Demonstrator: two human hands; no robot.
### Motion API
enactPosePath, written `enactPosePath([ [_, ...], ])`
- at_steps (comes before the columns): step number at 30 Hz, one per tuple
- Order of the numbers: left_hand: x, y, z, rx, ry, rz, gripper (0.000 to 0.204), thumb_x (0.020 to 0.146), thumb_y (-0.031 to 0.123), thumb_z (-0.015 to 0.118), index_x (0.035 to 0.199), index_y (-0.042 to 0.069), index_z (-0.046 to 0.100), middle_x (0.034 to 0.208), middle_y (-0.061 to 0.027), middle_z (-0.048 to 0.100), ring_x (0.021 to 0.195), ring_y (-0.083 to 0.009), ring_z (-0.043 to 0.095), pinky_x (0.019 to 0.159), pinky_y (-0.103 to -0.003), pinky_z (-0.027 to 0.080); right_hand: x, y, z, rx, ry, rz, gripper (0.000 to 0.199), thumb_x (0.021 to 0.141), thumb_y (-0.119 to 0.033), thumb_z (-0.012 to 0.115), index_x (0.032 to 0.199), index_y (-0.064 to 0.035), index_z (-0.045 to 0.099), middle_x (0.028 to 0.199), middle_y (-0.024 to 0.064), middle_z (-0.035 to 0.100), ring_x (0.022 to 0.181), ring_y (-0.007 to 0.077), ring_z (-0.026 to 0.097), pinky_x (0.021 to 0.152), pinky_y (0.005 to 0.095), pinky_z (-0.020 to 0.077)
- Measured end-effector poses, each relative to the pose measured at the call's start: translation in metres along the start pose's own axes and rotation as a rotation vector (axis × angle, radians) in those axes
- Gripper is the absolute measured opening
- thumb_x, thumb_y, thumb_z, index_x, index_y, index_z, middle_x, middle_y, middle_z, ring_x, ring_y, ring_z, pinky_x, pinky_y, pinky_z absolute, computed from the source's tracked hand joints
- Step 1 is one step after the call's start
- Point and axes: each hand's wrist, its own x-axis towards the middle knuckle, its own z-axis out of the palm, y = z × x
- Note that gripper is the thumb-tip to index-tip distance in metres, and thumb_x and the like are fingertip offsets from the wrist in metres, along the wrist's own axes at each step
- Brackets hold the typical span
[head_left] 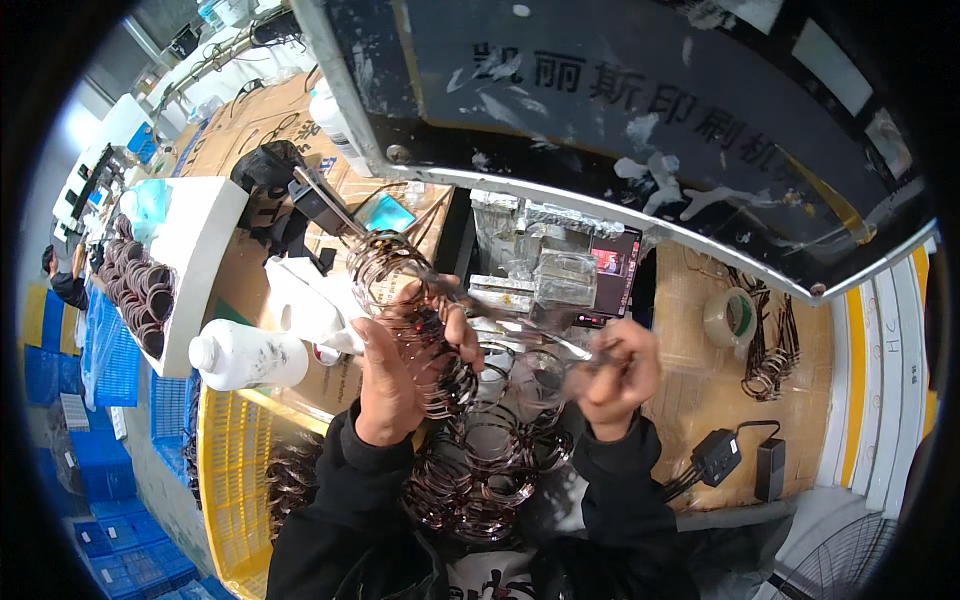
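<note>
My left hand [390,385] is wrapped around a tall stack of thin, glossy dark-brown hoops [385,262], held upright above the work surface. Across from it, my right hand [618,378] has its fingers curled together and is partly smeared by motion. A thin shiny strip runs from its fingertips toward the stack; what it is cannot be made out. Below and between my hands lies a heap of similar brown hoops [488,480], close to my body.
Overhead hangs a large dark machine panel [600,110] with a pale metal edge. Metal fixture blocks [565,285] sit behind my hands. A white bottle [255,355] and yellow basket [225,470] are at left; a tape roll [730,318] and black adapter [716,457] lie right.
</note>
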Motion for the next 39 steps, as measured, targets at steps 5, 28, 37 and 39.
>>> enactPosePath([
  [5, 0.000, -0.008, 0.019, 0.114, -0.119, 0.146, 0.078, 0.070, -0.004, 0.072, 0.134, 0.005, 0.028, 0.092, -0.0083, 0.052, 0.084, -0.0157, 0.054, 0.077, -0.029, 0.047, 0.003, -0.038, 0.011, -0.190, -0.267, -0.023, 0.010, 0.084, 0.001, 0.056, 0.093, 0.0044, 0.056, 0.066, 0.0119, 0.059, 0.050, 0.0217, 0.058, 0.044, 0.0319, 0.0439],
  [28, 0.002, 0.008, -0.015, 0.274, 0.222, 0.244, 0.056, 0.075, -0.008, 0.058, 0.126, 0.000, 0.035, 0.088, -0.0094, 0.055, 0.079, -0.0178, 0.058, 0.077, -0.033, 0.050, 0.015, -0.038, -0.072, -0.121, -0.328, 0.067, 0.011, 0.087, -0.010, 0.058, 0.083, -0.0001, 0.059, 0.067, 0.0095, 0.056, 0.059, 0.0190, 0.059, 0.049, 0.0271, 0.0433],
  [37, -0.004, 0.000, -0.012, 0.264, 0.232, 0.169, 0.057, 0.070, -0.005, 0.060, 0.123, 0.000, 0.038, 0.081, -0.0089, 0.056, 0.073, -0.0175, 0.058, 0.072, -0.032, 0.051, 0.012, 0.061, -0.009, 0.548, 0.300, 0.469, 0.019, 0.098, -0.020, 0.044, 0.099, -0.0031, 0.053, 0.080, -0.0031, 0.046, 0.065, 0.0035, 0.037, 0.061, 0.0183, 0.0322],
  [39, -0.006, 0.000, -0.012, 0.261, 0.210, 0.157, 0.057, 0.070, -0.005, 0.060, 0.122, 0.001, 0.038, 0.079, -0.0081, 0.056, 0.069, -0.0169, 0.058, 0.069, -0.030, 0.051, 0.013, 0.073, 0.005, 0.590, 0.280, 0.481, 0.022, 0.099, -0.021, 0.043, 0.097, -0.0021, 0.054, 0.076, -0.0040, 0.048, 0.064, 0.0034, 0.038, 0.057, 0.0189, 0.0306],
])
